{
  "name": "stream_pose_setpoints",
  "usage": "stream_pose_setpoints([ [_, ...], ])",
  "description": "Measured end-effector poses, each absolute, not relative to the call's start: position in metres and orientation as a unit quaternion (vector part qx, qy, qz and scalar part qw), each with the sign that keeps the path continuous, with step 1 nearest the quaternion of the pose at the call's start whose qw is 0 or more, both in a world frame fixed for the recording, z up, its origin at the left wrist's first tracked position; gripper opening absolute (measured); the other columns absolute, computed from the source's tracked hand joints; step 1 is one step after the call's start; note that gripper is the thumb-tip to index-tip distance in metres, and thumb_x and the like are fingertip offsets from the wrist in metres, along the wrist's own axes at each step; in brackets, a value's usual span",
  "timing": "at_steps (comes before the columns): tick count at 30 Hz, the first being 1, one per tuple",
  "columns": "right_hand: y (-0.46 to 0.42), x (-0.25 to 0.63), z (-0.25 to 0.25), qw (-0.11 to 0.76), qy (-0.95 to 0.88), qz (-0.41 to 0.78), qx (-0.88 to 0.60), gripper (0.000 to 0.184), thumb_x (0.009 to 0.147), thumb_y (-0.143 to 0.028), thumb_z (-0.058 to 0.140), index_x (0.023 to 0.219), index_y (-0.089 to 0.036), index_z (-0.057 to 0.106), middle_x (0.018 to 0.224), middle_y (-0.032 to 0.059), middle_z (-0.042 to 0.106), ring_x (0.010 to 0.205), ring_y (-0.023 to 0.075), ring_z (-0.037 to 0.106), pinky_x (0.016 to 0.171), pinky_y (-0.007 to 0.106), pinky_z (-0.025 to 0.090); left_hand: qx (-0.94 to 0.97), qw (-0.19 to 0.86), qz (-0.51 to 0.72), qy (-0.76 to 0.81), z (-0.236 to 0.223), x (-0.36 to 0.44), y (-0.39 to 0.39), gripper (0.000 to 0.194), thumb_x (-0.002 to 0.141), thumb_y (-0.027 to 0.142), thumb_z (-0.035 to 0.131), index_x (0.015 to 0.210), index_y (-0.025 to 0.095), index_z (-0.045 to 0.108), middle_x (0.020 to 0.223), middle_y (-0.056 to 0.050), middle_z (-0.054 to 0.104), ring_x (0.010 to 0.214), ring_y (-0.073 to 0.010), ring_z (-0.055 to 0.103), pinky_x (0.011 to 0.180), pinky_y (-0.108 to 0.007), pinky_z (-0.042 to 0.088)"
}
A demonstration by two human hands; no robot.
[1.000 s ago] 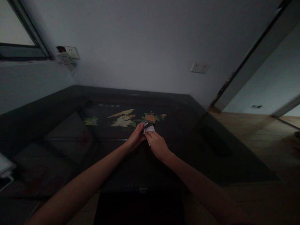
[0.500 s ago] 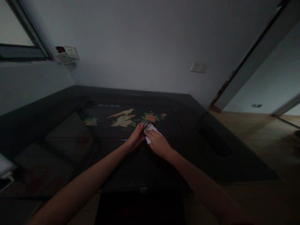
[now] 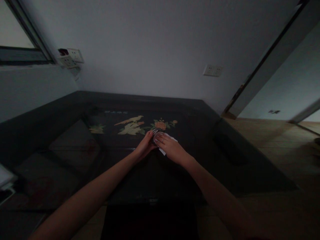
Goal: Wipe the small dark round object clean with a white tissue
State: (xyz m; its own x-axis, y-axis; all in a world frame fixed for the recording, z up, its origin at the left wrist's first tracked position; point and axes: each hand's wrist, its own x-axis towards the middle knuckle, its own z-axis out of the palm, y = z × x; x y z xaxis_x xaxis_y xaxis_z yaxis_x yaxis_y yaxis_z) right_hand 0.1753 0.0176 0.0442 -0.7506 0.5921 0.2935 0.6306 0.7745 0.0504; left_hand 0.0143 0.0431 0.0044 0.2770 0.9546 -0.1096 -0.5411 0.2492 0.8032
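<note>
My left hand [image 3: 144,145] is closed around the left side of a small round object with a dark, shiny metal rim [image 3: 157,130]; its exact kind is hard to make out in the dim light. My right hand [image 3: 172,149] has its fingers laid across the face of this object. Beneath those fingers is a thin white tissue [image 3: 162,152], its corners sticking out on both sides of the hand. Both hands meet just above the dark tabletop [image 3: 155,176], in front of a printed orange flower [image 3: 160,125].
A pale bird picture [image 3: 131,128] decorates the glossy table. On the right lies a dark oblong item [image 3: 230,150]. A white object [image 3: 6,178] sits at the left edge. Wall sockets [image 3: 213,70] are set above the table's far edge.
My right hand has slid slightly right and up over the round object, and the tissue has shifted beneath its fingers. My left hand keeps its hold in nearly the same spot.
</note>
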Motion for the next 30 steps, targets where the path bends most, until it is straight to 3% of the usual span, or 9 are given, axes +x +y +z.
stream_pose_setpoints([
  [7, 0.012, 0.17, 0.04, 0.132, -0.919, -0.016, -0.372, 0.042, 0.088, -0.004, 0.044, 0.129, -0.003, 0.054, 0.127, 0.0192, 0.061, 0.122, 0.0266, 0.054, 0.107, 0.041, 0.041, 0.342, 0.721, 0.511, 0.319, 0.006, 0.013, 0.041, 0.04, 0.077, 0.046, 0.068, 0.107, 0.021, 0.061, 0.107, -0.008, 0.062, 0.09, -0.0187, 0.06, 0.076, -0.03, 0.052],
  [12, 0.014, 0.161, 0.031, 0.257, -0.861, 0.169, -0.405, 0.049, 0.078, 0.004, 0.041, 0.121, -0.011, 0.06, 0.119, 0.0135, 0.066, 0.112, 0.0223, 0.06, 0.1, 0.037, 0.045, 0.35, 0.714, 0.516, 0.319, 0.006, 0.013, 0.042, 0.045, 0.075, 0.049, 0.069, 0.109, 0.02, 0.06, 0.112, -0.009, 0.061, 0.097, -0.0208, 0.059, 0.079, -0.031, 0.052],
  [17, 0.016, 0.152, 0.02, 0.365, -0.784, 0.295, -0.408, 0.046, 0.08, -0.001, 0.042, 0.12, -0.014, 0.061, 0.123, 0.0113, 0.064, 0.11, 0.0211, 0.061, 0.097, 0.037, 0.047, 0.352, 0.714, 0.52, 0.31, 0.004, 0.014, 0.043, 0.041, 0.077, 0.047, 0.068, 0.109, 0.022, 0.06, 0.11, -0.007, 0.062, 0.097, -0.0205, 0.06, 0.081, -0.031, 0.051],
  [22, 0.008, 0.151, 0.021, 0.294, -0.849, 0.183, -0.399, 0.054, 0.077, 0.004, 0.04, 0.128, -0.008, 0.053, 0.133, 0.0178, 0.057, 0.126, 0.0228, 0.05, 0.111, 0.042, 0.034, 0.325, 0.717, 0.534, 0.31, 0.001, 0.015, 0.046, 0.036, 0.08, 0.044, 0.066, 0.105, 0.02, 0.062, 0.101, -0.006, 0.064, 0.094, -0.0185, 0.061, 0.083, -0.029, 0.05],
  [27, 0.01, 0.161, 0.032, 0.188, -0.901, 0.043, -0.389, 0.044, 0.086, -0.002, 0.039, 0.127, -0.008, 0.054, 0.127, 0.0171, 0.061, 0.123, 0.0225, 0.053, 0.108, 0.041, 0.039, 0.306, 0.728, 0.529, 0.309, 0.002, 0.014, 0.048, 0.03, 0.084, 0.04, 0.061, 0.106, 0.02, 0.062, 0.102, -0.007, 0.065, 0.093, -0.0185, 0.062, 0.083, -0.03, 0.05],
  [30, 0.013, 0.165, 0.034, 0.164, -0.911, -0.037, -0.377, 0.038, 0.091, -0.006, 0.04, 0.124, -0.007, 0.057, 0.126, 0.0179, 0.062, 0.124, 0.0237, 0.053, 0.112, 0.042, 0.035, 0.309, 0.73, 0.521, 0.317, 0.004, 0.013, 0.047, 0.031, 0.082, 0.042, 0.063, 0.105, 0.021, 0.061, 0.103, -0.007, 0.065, 0.09, -0.0186, 0.061, 0.078, -0.031, 0.051],
])
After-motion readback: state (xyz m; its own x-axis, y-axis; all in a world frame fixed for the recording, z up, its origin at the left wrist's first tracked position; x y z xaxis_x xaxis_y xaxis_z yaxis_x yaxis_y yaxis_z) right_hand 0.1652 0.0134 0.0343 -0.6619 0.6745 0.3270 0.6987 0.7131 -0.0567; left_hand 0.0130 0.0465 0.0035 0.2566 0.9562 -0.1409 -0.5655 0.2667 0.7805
